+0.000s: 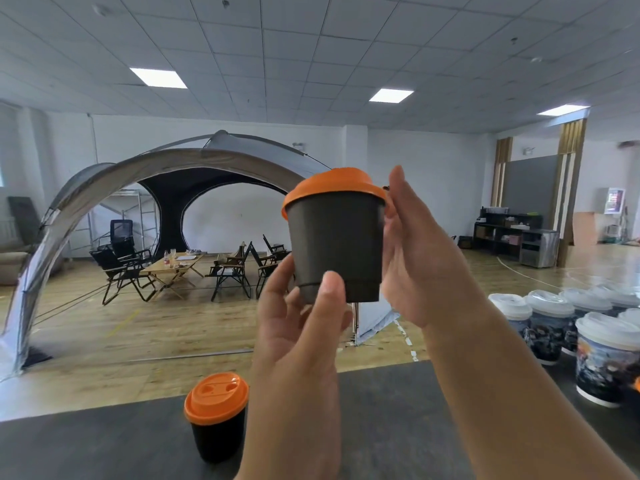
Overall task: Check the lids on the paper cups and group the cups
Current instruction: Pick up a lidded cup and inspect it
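We hold the dark cup (336, 244) up at eye level — probably to judge whether its orange lid (332, 187) sits flush. Our left grip (298, 327) pinches the base; the right grip (415, 258) lies against the side, fingers hidden, so whether it clasps we cannot tell. A matching cup (216, 420) stands on the desk (398, 427) below.

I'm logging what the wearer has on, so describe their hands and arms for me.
The left hand and right hand are bare: no gloves, and no ring, watch or bracelet shows. The left forearm and right forearm are bare too, with no sleeve reaching into view.
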A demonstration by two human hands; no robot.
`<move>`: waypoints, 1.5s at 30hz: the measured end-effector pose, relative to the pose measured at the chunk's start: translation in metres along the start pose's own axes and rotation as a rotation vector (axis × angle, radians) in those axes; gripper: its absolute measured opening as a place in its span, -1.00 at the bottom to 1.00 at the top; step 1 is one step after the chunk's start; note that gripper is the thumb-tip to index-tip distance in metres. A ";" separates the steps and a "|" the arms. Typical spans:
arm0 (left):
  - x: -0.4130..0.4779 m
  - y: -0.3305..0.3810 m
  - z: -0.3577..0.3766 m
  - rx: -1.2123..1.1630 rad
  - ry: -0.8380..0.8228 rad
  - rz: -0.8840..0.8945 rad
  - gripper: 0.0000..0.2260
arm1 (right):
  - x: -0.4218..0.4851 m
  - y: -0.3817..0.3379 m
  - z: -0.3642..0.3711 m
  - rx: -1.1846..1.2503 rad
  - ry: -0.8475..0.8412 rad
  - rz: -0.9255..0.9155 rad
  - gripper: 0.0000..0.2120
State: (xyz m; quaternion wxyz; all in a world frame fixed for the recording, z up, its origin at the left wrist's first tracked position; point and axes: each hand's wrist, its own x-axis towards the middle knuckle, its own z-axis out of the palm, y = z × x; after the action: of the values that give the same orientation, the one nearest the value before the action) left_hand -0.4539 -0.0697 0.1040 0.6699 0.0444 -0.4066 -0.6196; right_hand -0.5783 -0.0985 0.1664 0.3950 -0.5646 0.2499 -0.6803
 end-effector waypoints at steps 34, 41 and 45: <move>0.011 -0.027 -0.025 -0.133 0.084 -0.195 -0.61 | -0.010 0.030 -0.014 -0.026 0.036 -0.019 -0.56; 0.008 -0.033 -0.036 -0.379 -0.201 -0.425 -0.40 | -0.011 0.043 -0.026 0.476 -0.175 0.191 -0.60; 0.011 -0.034 -0.037 -0.249 -0.086 -0.251 -0.37 | -0.006 0.046 -0.023 0.306 -0.088 0.178 -0.54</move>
State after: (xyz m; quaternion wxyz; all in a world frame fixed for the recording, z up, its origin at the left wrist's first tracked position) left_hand -0.4595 -0.1031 0.0657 0.5695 -0.0150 -0.3462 -0.7453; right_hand -0.5882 -0.1223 0.1216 0.5454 -0.5027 0.1750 -0.6475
